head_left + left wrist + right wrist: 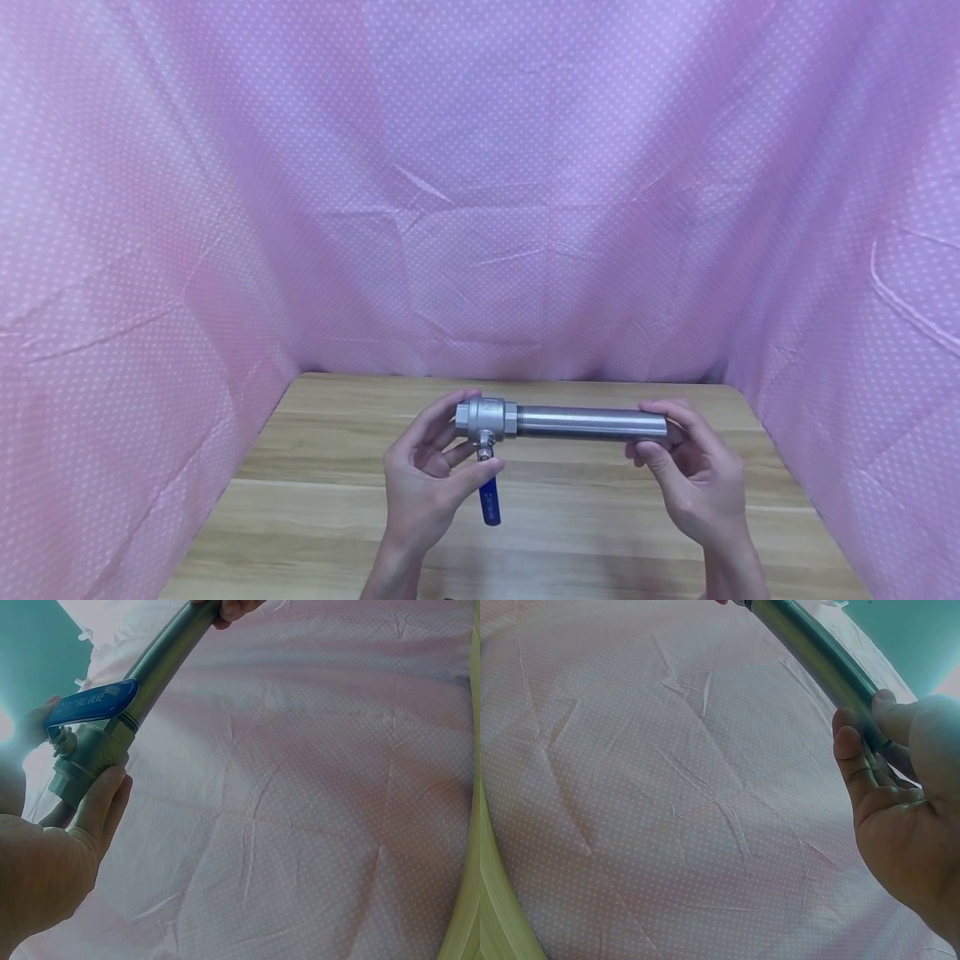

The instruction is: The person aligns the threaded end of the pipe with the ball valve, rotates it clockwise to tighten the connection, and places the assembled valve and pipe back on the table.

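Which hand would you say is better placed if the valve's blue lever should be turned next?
Probably the left hand: it holds the ball valve, its thumb right by the blue lever, while the right hand grips the far end of the metal pipe.

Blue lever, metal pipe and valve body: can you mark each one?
Blue lever (489,502): head view, on its blue grip.
Metal pipe (585,422): head view, mid-length.
Valve body (490,418): head view, rounded middle section.
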The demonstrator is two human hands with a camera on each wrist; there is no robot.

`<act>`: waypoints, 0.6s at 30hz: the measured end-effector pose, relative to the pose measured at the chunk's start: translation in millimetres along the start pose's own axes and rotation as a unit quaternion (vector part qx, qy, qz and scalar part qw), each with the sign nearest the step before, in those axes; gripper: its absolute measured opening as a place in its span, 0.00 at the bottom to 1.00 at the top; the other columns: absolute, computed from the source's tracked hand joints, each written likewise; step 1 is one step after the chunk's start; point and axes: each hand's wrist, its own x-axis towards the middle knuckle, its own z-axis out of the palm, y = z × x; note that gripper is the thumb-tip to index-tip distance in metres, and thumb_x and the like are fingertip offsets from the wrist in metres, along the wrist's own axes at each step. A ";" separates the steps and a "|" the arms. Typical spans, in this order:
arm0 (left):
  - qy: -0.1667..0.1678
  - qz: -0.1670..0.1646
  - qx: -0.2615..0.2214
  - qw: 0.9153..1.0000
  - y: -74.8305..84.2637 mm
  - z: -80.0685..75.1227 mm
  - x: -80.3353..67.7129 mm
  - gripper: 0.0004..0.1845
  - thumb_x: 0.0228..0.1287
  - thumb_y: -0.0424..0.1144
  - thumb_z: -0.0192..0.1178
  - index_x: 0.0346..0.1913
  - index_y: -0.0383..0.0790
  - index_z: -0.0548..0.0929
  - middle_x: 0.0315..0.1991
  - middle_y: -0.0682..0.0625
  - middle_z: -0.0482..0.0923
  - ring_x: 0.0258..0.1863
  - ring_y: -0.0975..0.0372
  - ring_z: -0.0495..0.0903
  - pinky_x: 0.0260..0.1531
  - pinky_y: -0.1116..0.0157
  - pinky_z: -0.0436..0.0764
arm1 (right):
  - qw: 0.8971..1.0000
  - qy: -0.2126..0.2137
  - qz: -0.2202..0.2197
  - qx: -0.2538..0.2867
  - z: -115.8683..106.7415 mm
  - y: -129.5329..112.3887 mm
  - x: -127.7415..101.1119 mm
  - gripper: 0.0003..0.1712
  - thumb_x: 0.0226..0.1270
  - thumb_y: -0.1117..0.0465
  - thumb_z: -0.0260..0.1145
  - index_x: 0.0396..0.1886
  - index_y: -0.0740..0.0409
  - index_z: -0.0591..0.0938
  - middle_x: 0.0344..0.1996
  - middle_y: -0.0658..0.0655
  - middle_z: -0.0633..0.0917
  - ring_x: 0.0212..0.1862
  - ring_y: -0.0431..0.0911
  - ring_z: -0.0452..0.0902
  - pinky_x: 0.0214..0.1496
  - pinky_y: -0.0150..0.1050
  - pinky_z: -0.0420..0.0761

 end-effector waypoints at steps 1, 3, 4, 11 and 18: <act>0.000 -0.001 0.000 1.000 0.1 -0.1 0.1 0.42 0.52 0.11 0.75 0.74 0.19 0.75 0.71 0.42 0.87 0.64 0.59 0.92 0.60 0.54 0.97 | 1.000 0.001 0.002 -0.006 0.1 -0.1 0.1 0.24 0.68 0.90 0.65 0.62 0.97 0.72 0.58 0.63 0.89 0.43 0.44 0.93 0.42 0.30 0.94; 0.001 -0.002 0.002 1.000 0.4 -0.2 0.2 0.42 0.52 0.11 0.75 0.73 0.19 0.75 0.71 0.42 0.87 0.64 0.59 0.92 0.60 0.54 0.97 | 1.000 0.003 0.005 -0.015 0.1 -0.4 0.5 0.23 0.69 0.89 0.65 0.62 0.96 0.72 0.56 0.62 0.90 0.42 0.43 0.92 0.40 0.30 0.93; 0.001 -0.002 0.002 1.000 0.4 -0.3 0.1 0.42 0.52 0.11 0.75 0.73 0.19 0.75 0.71 0.42 0.87 0.64 0.59 0.92 0.60 0.54 0.97 | 1.000 0.004 0.007 -0.017 0.2 -0.6 0.6 0.23 0.69 0.89 0.65 0.62 0.96 0.72 0.55 0.62 0.90 0.42 0.43 0.92 0.39 0.30 0.92; 0.004 -0.002 0.001 1.000 0.1 -0.5 -0.3 0.42 0.52 0.11 0.75 0.73 0.19 0.75 0.71 0.47 0.88 0.64 0.59 0.92 0.60 0.54 0.97 | 1.000 0.011 0.009 -0.021 1.3 -1.7 0.7 0.26 0.67 0.90 0.66 0.63 0.96 0.73 0.56 0.62 0.91 0.42 0.42 0.92 0.39 0.29 0.92; 0.006 -0.003 -0.001 1.000 -0.2 0.4 0.6 0.42 0.52 0.11 0.76 0.73 0.19 0.75 0.71 0.47 0.88 0.64 0.59 0.92 0.60 0.54 0.97 | 1.000 -0.003 -0.004 0.024 2.9 -2.0 3.7 0.29 0.63 0.95 0.62 0.64 0.99 0.68 0.64 0.71 0.88 0.49 0.48 0.94 0.44 0.32 0.96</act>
